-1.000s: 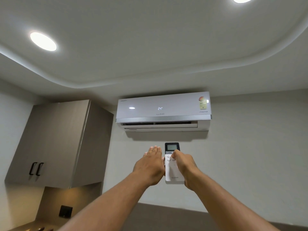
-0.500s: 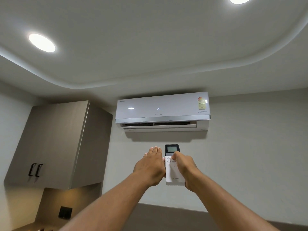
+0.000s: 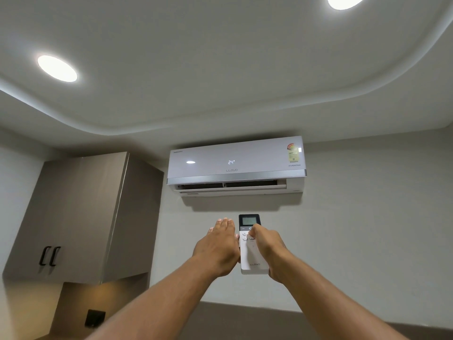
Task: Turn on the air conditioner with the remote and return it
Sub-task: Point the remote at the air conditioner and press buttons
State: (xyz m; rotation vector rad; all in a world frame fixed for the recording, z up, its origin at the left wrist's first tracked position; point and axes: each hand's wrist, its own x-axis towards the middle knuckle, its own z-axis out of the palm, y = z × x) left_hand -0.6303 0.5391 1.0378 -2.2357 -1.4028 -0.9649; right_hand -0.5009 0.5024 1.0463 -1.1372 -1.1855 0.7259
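A white air conditioner (image 3: 236,165) hangs high on the wall, its display reading 24 and its lower flap open. Below it I hold up a white remote (image 3: 250,256) with a dark screen at its top, pointed at the unit. My right hand (image 3: 268,251) grips the remote's right side, thumb resting on the buttons just under the screen. My left hand (image 3: 218,249) is flat with fingers straight and together, lying against the remote's left edge; whether it grips it is hidden.
A grey wall cabinet (image 3: 81,217) with two black handles hangs at the left. Two round ceiling lights (image 3: 57,68) glow overhead. A dark band (image 3: 245,317) runs along the wall below my arms.
Hands and remote keep the same pose. The view has shifted slightly, so everything sits a little lower in the frame. The display still reads 24.
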